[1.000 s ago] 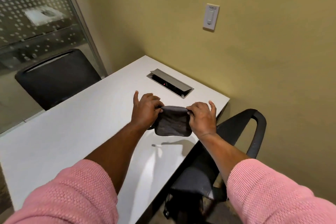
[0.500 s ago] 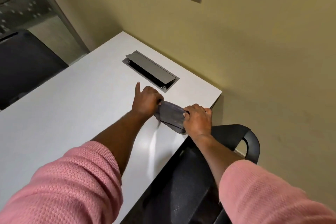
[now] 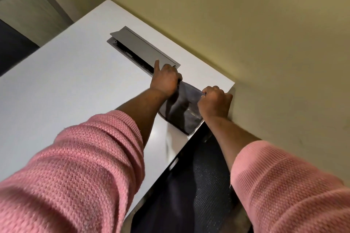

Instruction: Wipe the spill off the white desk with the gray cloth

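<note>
The gray cloth [image 3: 181,111] hangs stretched between both hands near the far right corner of the white desk [image 3: 75,85]. My left hand [image 3: 165,79] grips its upper left corner, thumb sticking up. My right hand [image 3: 215,103] is clenched on its upper right edge, close to the desk's right edge. The cloth's lower end reaches the desk edge. I cannot make out a spill on the desk surface; a faint streaked reflection lies below the cloth.
A gray cable hatch [image 3: 142,51] with its lid raised is set in the desk just behind my left hand. A black mesh chair [image 3: 191,185] stands under the right edge. The olive wall [image 3: 265,34] is close behind and to the right.
My view has tipped down and closer. Both hands carried the cloth toward the far right corner, and the cloth now hangs lower, touching the desk edge.
</note>
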`<state>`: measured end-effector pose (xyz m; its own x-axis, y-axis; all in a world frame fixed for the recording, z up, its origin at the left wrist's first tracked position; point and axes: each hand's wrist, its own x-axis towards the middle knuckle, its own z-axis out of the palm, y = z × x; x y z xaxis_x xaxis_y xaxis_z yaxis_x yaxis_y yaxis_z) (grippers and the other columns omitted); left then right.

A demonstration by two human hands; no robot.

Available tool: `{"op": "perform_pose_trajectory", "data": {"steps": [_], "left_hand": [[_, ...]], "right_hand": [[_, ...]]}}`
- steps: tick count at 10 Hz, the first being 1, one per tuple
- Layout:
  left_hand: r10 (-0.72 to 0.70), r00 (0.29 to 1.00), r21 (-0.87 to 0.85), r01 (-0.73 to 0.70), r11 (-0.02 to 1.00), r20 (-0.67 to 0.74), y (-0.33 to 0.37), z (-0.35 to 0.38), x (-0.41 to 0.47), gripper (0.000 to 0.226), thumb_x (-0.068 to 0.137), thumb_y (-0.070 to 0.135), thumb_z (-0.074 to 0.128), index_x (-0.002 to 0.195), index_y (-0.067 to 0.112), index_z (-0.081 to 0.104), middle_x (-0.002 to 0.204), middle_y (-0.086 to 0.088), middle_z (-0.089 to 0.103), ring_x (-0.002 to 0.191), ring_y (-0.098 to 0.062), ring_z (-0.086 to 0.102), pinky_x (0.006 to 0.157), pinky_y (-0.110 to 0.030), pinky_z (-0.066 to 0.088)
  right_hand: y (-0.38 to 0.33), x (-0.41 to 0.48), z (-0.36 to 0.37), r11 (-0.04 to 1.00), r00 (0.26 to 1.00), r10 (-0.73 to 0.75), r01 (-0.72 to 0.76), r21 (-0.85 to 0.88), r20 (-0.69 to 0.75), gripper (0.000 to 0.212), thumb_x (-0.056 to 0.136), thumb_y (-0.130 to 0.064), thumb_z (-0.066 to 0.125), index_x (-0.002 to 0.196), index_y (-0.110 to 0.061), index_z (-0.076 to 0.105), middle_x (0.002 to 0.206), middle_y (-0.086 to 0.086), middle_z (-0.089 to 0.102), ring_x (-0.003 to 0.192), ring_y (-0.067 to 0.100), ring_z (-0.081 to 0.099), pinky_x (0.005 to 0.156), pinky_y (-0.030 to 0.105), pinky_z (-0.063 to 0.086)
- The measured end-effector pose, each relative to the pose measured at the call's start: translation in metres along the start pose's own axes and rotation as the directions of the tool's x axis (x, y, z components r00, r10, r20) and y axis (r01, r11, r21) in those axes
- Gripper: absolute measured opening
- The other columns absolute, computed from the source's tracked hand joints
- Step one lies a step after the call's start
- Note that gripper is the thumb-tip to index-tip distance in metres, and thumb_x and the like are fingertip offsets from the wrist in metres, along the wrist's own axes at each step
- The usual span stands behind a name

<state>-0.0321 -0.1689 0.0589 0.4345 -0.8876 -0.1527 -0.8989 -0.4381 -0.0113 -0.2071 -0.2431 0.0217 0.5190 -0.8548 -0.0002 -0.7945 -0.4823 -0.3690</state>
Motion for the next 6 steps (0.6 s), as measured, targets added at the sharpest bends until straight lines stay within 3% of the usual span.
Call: {"op": "perform_pose_trajectory", "data": {"steps": [1, 2, 5, 6], "left_hand": [[-0.011, 1.000, -0.029, 0.012, 1.000, 0.021, 0.004, 0.015, 0.007, 0.036, 0.094, 0.023, 0.063, 0.129, 0.029, 0.067, 0.143, -0.002, 0.060, 0.145, -0.026, 0.039, 0.123, -0.065, 0.005], [-0.034, 0.997, -0.034, 0.036, 0.999, 0.064, 0.008, 0.031, 0.003, 0.051, 0.096, 0.036, 0.062, 0.146, 0.028, 0.052, 0.161, -0.004, 0.042, 0.155, -0.029, 0.024, 0.122, -0.065, 0.004], [-0.094, 0.989, -0.059, 0.101, 0.993, 0.114, -0.012, 0.023, -0.047, 0.066, 0.100, 0.050, 0.052, 0.158, 0.024, 0.032, 0.171, -0.007, 0.018, 0.159, -0.028, 0.007, 0.124, -0.064, 0.001], [-0.110, 0.993, -0.057, 0.113, 0.992, 0.043, -0.024, 0.010, -0.080, 0.067, 0.102, 0.050, 0.047, 0.159, 0.022, 0.027, 0.171, -0.007, 0.017, 0.159, -0.027, 0.007, 0.124, -0.064, 0.003]], "right_hand": [[0.002, 0.005, 0.005, 0.998, 0.999, -0.032, 0.034, -0.053, 0.038, 0.028, 0.088, -0.010, 0.061, 0.113, -0.010, 0.074, 0.109, 0.013, 0.071, 0.102, 0.035, 0.067, 0.094, 0.041, 0.038], [0.003, 0.006, 0.009, 0.995, 0.993, -0.041, 0.051, -0.087, 0.109, 0.033, 0.089, -0.016, 0.060, 0.121, -0.013, 0.069, 0.121, 0.010, 0.069, 0.114, 0.031, 0.063, 0.106, 0.046, 0.038], [-0.014, -0.018, -0.003, 0.987, 0.980, -0.158, 0.160, -0.006, 0.122, 0.052, 0.089, -0.022, 0.069, 0.139, -0.010, 0.059, 0.146, 0.010, 0.060, 0.141, 0.028, 0.050, 0.122, 0.056, 0.022], [-0.031, -0.036, -0.016, 0.965, 0.963, -0.244, 0.253, -0.074, 0.110, 0.064, 0.095, -0.029, 0.063, 0.154, -0.013, 0.044, 0.163, 0.008, 0.043, 0.153, 0.025, 0.035, 0.127, 0.057, 0.016]]}}
